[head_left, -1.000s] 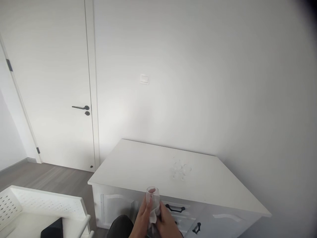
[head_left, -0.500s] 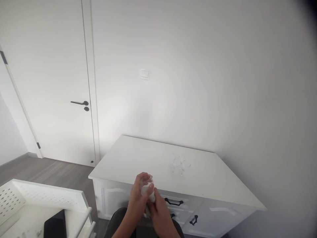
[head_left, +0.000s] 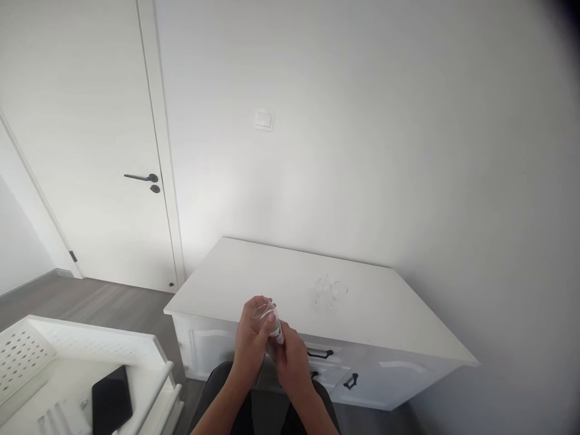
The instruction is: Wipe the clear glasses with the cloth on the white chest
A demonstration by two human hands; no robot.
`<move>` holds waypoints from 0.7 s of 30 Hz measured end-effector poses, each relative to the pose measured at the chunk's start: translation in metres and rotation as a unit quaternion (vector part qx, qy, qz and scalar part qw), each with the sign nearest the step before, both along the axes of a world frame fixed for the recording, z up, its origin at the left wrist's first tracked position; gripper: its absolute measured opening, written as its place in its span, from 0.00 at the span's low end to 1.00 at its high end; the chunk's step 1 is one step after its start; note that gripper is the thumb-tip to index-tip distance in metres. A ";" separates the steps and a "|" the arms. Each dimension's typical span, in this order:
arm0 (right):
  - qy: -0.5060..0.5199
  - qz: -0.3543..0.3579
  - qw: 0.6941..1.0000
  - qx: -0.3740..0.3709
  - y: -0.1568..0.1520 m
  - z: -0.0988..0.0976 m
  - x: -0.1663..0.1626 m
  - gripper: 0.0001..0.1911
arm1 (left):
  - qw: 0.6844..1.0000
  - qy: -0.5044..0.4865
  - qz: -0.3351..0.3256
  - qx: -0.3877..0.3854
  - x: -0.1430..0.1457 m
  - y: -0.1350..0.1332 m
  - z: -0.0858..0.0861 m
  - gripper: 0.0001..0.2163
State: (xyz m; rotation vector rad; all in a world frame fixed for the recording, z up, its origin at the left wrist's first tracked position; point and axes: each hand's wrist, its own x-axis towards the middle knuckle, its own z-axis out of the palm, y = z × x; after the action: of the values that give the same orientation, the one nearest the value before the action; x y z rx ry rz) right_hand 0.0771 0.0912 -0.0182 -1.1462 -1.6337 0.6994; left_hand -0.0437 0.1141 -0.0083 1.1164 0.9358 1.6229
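White, smooth wall (head_left: 339, 151) backs the room. Nearest, the left hand's (head_left: 249, 338) fingers curl around a clear, rounded glass (head_left: 265, 310); the right hand's (head_left: 292, 356) fingers grip crumpled white cloth (head_left: 278, 333) at its lower end. Perforated white cart (head_left: 104, 339) sides rise toward eight o'clock. Just ahead, the flat tabletop's (head_left: 385, 314) straight front edge passes behind the hands, its broad surface stretching toward two o'clock; small transparent round pieces (head_left: 330, 291) lie toward one.
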 end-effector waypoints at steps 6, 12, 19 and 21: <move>0.482 -0.074 0.866 -0.109 -0.001 -0.001 0.016 0.17 | 0.982 -0.105 0.152 0.047 -0.014 -0.004 0.023 0.16; 0.538 0.001 0.822 -0.186 -0.012 0.011 -0.014 0.20 | 0.977 -0.163 0.118 0.067 0.005 -0.019 0.020 0.15; 0.505 -0.024 0.784 -0.360 -0.008 0.022 -0.028 0.13 | 0.995 -0.042 -0.010 0.087 0.001 -0.022 0.025 0.20; 0.455 -0.059 0.834 -0.307 -0.008 0.017 -0.027 0.12 | 0.997 -0.065 0.030 0.027 0.004 -0.021 0.027 0.18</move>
State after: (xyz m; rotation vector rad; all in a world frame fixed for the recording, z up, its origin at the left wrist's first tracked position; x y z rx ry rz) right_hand 0.0497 0.0831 -0.0011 -1.0562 -0.5148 1.4735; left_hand -0.0397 0.0934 0.0187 1.0138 0.8510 1.7567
